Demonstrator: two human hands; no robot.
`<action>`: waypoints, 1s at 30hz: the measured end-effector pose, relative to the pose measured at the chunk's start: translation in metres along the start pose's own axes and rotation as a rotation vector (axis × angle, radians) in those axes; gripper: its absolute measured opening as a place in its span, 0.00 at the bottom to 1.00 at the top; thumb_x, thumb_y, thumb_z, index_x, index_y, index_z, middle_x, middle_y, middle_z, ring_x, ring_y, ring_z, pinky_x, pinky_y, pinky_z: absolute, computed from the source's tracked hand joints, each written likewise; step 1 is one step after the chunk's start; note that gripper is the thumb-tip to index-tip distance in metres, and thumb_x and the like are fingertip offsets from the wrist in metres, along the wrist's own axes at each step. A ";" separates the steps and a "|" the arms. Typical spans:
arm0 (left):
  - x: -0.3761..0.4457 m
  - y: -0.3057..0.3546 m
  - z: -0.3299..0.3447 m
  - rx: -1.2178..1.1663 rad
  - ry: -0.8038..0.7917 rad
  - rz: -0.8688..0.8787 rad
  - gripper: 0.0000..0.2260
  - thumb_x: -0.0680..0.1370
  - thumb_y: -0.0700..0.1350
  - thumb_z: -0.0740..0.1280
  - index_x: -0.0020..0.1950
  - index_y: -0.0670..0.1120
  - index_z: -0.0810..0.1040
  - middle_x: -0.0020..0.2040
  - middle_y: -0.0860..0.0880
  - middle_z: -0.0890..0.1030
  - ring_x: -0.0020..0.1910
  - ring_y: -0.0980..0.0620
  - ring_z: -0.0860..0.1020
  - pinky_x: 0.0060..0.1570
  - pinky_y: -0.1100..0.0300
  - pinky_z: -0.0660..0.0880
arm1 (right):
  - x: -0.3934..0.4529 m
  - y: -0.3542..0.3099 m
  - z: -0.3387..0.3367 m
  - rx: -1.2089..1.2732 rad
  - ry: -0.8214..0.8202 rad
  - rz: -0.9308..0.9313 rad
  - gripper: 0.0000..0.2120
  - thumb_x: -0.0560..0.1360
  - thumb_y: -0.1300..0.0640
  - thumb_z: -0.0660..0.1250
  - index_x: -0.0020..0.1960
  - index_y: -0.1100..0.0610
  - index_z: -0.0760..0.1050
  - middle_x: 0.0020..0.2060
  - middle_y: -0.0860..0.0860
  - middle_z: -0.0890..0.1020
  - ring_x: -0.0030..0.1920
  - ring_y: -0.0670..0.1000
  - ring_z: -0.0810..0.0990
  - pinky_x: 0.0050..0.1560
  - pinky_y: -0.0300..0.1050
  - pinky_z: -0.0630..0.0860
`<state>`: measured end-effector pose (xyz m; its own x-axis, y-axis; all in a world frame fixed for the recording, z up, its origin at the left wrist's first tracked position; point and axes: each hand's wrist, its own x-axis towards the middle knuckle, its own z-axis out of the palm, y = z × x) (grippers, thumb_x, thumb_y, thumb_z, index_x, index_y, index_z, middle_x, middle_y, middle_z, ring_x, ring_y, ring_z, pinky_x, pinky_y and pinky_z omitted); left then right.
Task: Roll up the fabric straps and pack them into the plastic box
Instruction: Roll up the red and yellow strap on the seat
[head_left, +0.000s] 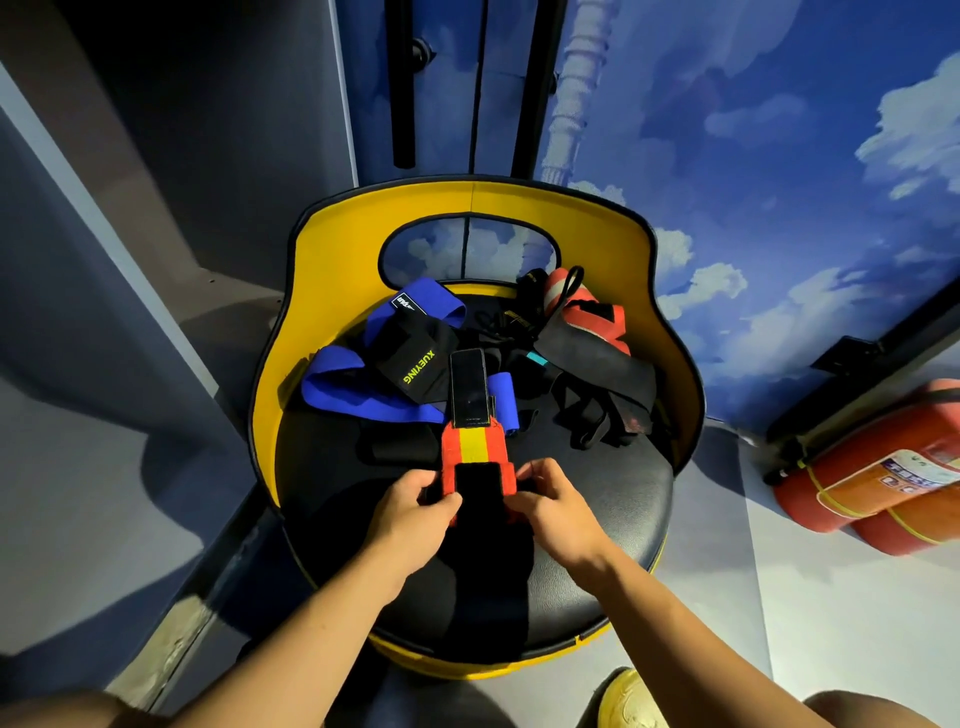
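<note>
Both hands pinch the near end of the red-and-yellow strap (474, 457): the left hand (415, 512) holds its left edge between thumb and fingers, and the right hand (553, 506) holds its right edge the same way, so the grip is clamped on the strap from both sides. It lies on the black seat (597, 499) of the yellow-backed chair (670, 332), running away from the hands toward the backrest, and its black fastener tab (467, 384) rests on the pile farther back. That pile holds a blue strap (363, 395), a black wrap with green lettering (415, 364) and another red strap (587, 312) near the backrest's right side. No plastic box shows anywhere around the chair.

My judgement is that the first turn of the roll is just being started. If one hand leads, the roll could go crooked and cone out. The far tab could also snag the blue strap and drag the pile along.
</note>
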<state>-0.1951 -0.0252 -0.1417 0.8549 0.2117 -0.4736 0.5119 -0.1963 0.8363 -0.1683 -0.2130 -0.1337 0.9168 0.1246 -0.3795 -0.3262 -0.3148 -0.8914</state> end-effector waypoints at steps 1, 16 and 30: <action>-0.002 -0.002 -0.002 0.006 -0.011 -0.004 0.17 0.75 0.50 0.72 0.64 0.55 0.77 0.61 0.52 0.80 0.57 0.51 0.80 0.60 0.49 0.78 | -0.003 0.001 -0.002 -0.015 -0.025 0.000 0.15 0.62 0.51 0.70 0.48 0.47 0.74 0.43 0.49 0.84 0.44 0.49 0.80 0.56 0.57 0.78; 0.010 0.014 -0.013 0.087 -0.064 0.058 0.23 0.64 0.64 0.70 0.56 0.59 0.80 0.58 0.56 0.79 0.56 0.53 0.79 0.58 0.50 0.78 | 0.021 -0.004 0.006 -0.406 0.208 -0.183 0.12 0.78 0.46 0.69 0.51 0.55 0.80 0.51 0.52 0.80 0.52 0.50 0.80 0.57 0.45 0.74; 0.003 0.003 -0.012 0.179 -0.103 0.141 0.15 0.75 0.51 0.71 0.62 0.60 0.80 0.56 0.60 0.83 0.59 0.58 0.79 0.63 0.53 0.75 | 0.010 0.000 0.007 -0.171 0.023 -0.101 0.08 0.78 0.47 0.66 0.54 0.50 0.74 0.51 0.50 0.82 0.53 0.49 0.81 0.60 0.52 0.77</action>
<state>-0.1920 -0.0133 -0.1372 0.9184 0.0732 -0.3888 0.3856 -0.3857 0.8382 -0.1608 -0.2052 -0.1392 0.9484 0.1428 -0.2830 -0.1903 -0.4576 -0.8686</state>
